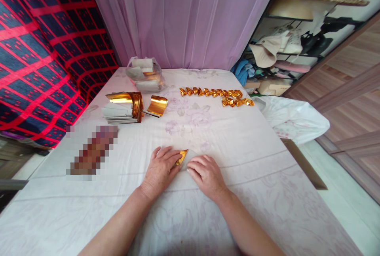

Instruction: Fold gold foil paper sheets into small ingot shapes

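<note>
A sheet of gold foil paper (pixel 181 157), with a gold folded corner and a pale side, lies on the cloth between my hands. My left hand (pixel 162 170) grips its left part, fingertips over the gold corner and thumb along the lower edge. The paper's right part is pinched by my right hand (pixel 206 174), with the fingers bent and close together. My fingers cover much of the sheet. Further off, a row of folded gold foil pieces (pixel 208 92) stretches across the cloth, and a shorter row (pixel 237 102) sits just in front of its right end.
A stack of foil sheets (pixel 121 109) stands at the left, beside a loose curved gold sheet (pixel 158 106). Behind them is a clear plastic bag (pixel 145 75) of papers. A blurred-out item (pixel 94 151) lies front left. A white bag (pixel 297 119) is beyond the table's right edge.
</note>
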Tool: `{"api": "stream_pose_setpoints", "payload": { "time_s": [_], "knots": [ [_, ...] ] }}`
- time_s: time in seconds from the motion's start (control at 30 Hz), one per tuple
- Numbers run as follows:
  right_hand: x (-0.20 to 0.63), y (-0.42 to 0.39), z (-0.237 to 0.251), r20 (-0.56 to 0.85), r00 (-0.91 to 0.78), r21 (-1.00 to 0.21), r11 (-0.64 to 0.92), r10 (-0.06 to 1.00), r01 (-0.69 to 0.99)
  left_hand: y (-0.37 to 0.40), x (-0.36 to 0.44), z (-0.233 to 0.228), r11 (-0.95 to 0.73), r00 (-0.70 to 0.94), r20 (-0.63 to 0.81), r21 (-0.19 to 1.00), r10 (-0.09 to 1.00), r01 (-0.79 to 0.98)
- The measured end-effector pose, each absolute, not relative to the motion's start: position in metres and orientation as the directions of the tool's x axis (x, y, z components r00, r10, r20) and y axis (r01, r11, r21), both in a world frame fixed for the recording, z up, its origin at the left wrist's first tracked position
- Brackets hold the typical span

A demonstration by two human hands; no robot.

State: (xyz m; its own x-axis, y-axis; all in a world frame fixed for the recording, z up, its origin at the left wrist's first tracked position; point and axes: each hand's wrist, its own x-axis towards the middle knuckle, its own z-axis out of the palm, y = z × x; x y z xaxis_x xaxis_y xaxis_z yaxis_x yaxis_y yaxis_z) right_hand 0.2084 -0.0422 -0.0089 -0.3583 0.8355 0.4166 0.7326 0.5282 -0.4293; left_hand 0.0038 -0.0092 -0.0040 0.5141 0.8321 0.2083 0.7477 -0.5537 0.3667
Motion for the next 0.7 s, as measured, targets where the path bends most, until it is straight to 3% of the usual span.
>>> {"api": "stream_pose_setpoints", "payload": {
  "time_s": [0.3, 0.7],
  "knots": [
    [0.200, -0.038, -0.012, 0.393, -0.205, -0.507, 0.397, 0.897, 0.765, -0.010, 0.004, -0.002, -0.541, 0.507, 0.197, 0.388, 0.839, 0.746],
    [0.195, -0.038, -0.011, 0.357, -0.160, -0.499, 0.333, 0.920, 0.800, -0.011, 0.004, 0.002, -0.540, 0.516, 0.176, 0.398, 0.838, 0.741]
  ]
}}
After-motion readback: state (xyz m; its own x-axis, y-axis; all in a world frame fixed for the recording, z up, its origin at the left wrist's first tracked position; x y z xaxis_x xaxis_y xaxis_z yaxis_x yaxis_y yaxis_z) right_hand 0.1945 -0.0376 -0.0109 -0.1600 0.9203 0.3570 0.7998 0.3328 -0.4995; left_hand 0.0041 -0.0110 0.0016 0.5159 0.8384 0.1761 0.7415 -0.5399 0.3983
